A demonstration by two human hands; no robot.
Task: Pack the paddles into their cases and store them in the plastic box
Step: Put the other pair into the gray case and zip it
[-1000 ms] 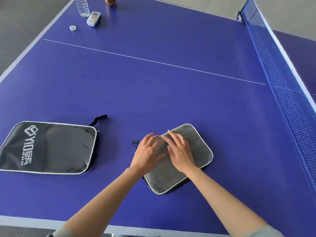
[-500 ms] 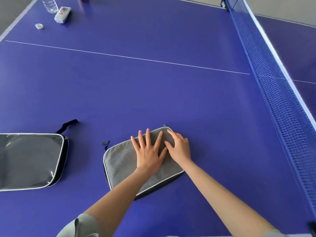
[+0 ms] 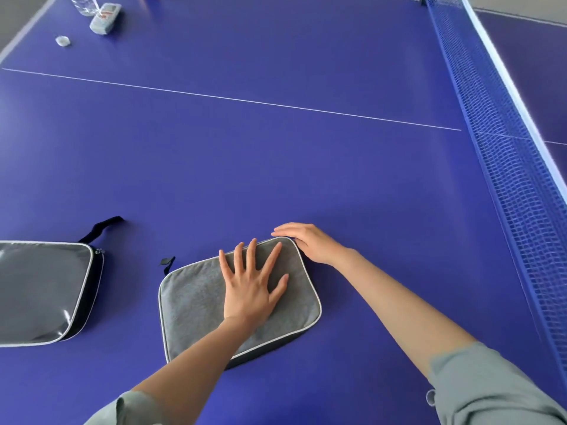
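A grey fabric paddle case (image 3: pixel 196 302) with white piping lies flat on the blue table (image 3: pixel 276 164), its small black loop (image 3: pixel 167 262) at the far left corner. My left hand (image 3: pixel 248 289) presses on its top with fingers spread flat. My right hand (image 3: pixel 310 243) sits at the case's far right corner, fingers pointing left along the far edge; whether it pinches a zipper pull is hidden. A glossy black case (image 3: pixel 43 289) with a black strap (image 3: pixel 101 227) lies to the left, partly cut off. No paddle or plastic box is in view.
The blue net (image 3: pixel 506 148) runs along the right side. At the far left corner of the table stand a clear bottle (image 3: pixel 82 3), a small grey device (image 3: pixel 106 15) and a bottle cap (image 3: pixel 63 41). The near table edge is out of frame.
My left hand has flattened and spread on the grey case. My right hand has slid from the middle of the case's far edge to its far right corner. The case has turned.
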